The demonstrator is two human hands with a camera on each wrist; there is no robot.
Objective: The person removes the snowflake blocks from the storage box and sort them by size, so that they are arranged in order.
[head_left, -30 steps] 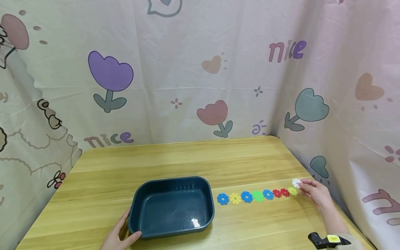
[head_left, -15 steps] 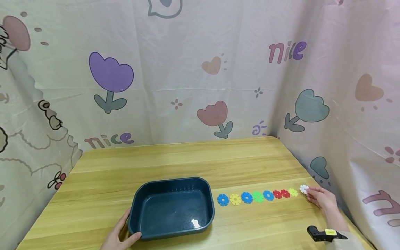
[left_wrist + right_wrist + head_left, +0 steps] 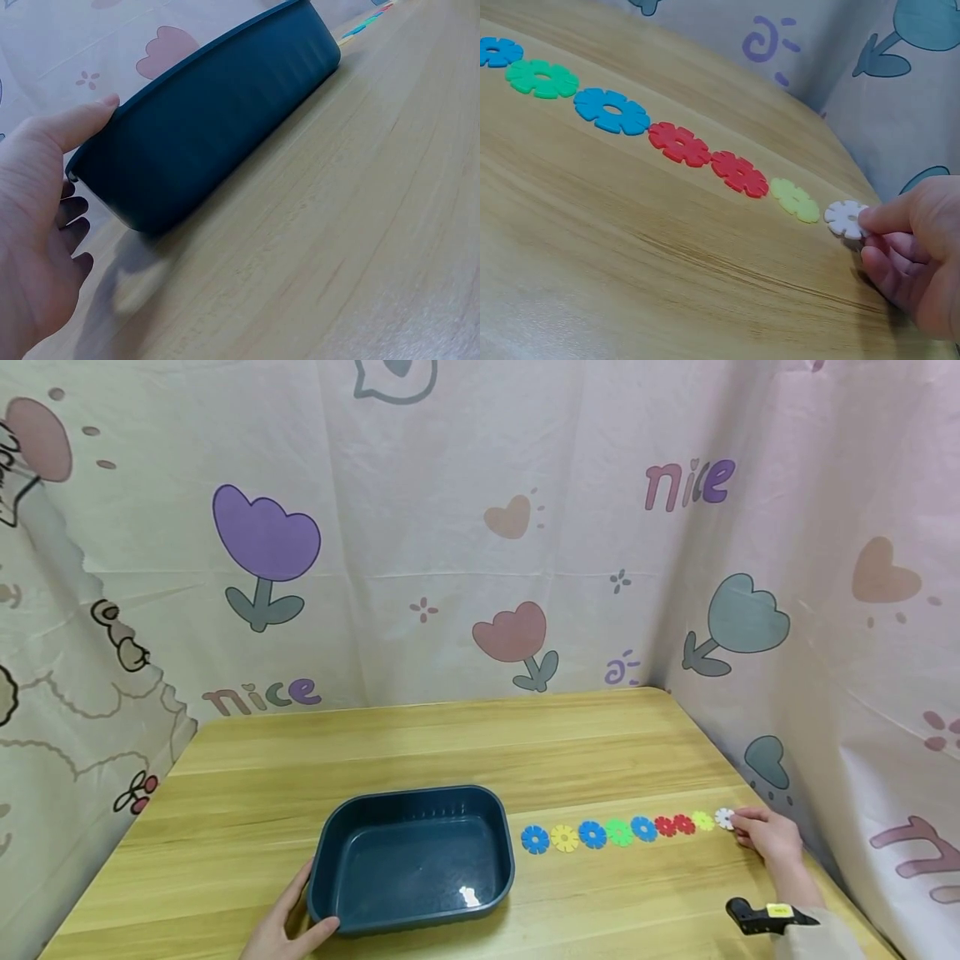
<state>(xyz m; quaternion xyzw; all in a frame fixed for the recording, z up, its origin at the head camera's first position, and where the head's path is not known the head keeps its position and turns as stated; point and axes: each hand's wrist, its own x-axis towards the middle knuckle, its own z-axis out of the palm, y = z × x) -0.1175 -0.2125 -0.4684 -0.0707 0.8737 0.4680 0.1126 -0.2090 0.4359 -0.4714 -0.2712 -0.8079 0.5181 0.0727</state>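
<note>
My right hand (image 3: 772, 842) pinches a white snowflake-shaped plastic disc (image 3: 841, 214) between thumb and fingers, low at the right end of a row of similar discs. Its nearest neighbour is a yellow-green disc (image 3: 795, 201), with a small gap between the two. Two red discs (image 3: 683, 824) come before that, then blue, green and yellow ones up to a blue disc (image 3: 529, 839) at the left end. My left hand (image 3: 283, 927) holds the near left corner of a dark teal plastic basin (image 3: 412, 920), thumb at the rim (image 3: 112, 111) and fingers along the outer side.
The basin stands on a wood-grain table (image 3: 600, 910), left of the disc row. A printed curtain (image 3: 420, 543) hangs behind the table and along its right side. A black band (image 3: 765, 917) with a yellow label sits on my right wrist.
The white disc has passed from above the yellow-green disc to its right side, down near the table, then shifted slightly left. My left hand and the basin stay put.
</note>
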